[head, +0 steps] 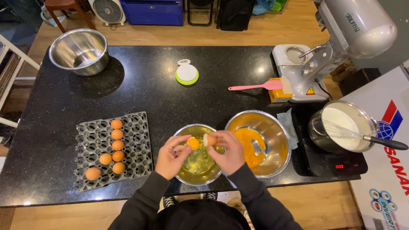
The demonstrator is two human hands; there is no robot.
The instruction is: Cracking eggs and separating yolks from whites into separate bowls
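Observation:
My left hand [171, 156] holds an eggshell half [193, 143] with the orange yolk showing in it. My right hand [228, 151] holds the other shell half [209, 139] right beside it. Both hands hover over a small steel bowl [186, 130] filled with clear egg whites. Just to the right stands a larger steel bowl [277, 136] with yolks pooled in its bottom. A grey egg tray [132, 140] at the left carries several brown eggs [116, 134] in its left columns.
An empty steel bowl [80, 50] sits at the far left corner. A round green-rimmed kitchen scale [187, 73], a pink spatula [255, 86] and a stand mixer [336, 38] line the back. A pot of white cream with a whisk [341, 127] rests on an induction hob [341, 165].

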